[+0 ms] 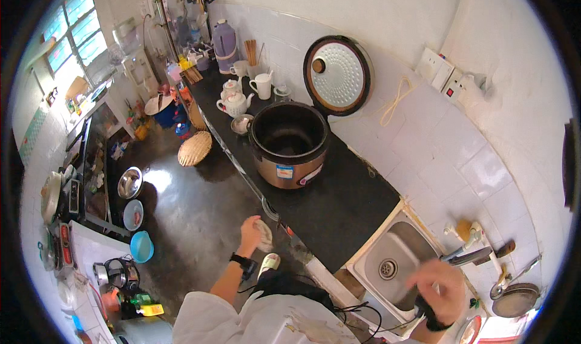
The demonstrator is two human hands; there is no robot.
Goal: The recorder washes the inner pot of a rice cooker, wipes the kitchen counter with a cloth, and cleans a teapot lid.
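My left hand (252, 235) grips a pale, crumpled cloth (264, 236) beside the front edge of the counter. My right hand (438, 287) is raised over the right side of the steel sink (363, 258); it is blurred, its fingers are bent, and whether it holds anything cannot be made out. A large brown rice cooker (283, 174) stands on the black countertop (333, 226). Its lid (342, 78) is tilted up against the tiled wall, and its dark inside shows. A small metal bowl (242, 124) sits just left of the cooker.
Behind the cooker's left side are a white teapot (233, 104), a white mug (262, 86) and a purple thermos (225, 46). A faucet (474, 233) and a knife (474, 255) are by the sink. Basins, including a blue one (142, 247), stand at left; a woven basket (195, 149) is near the counter.
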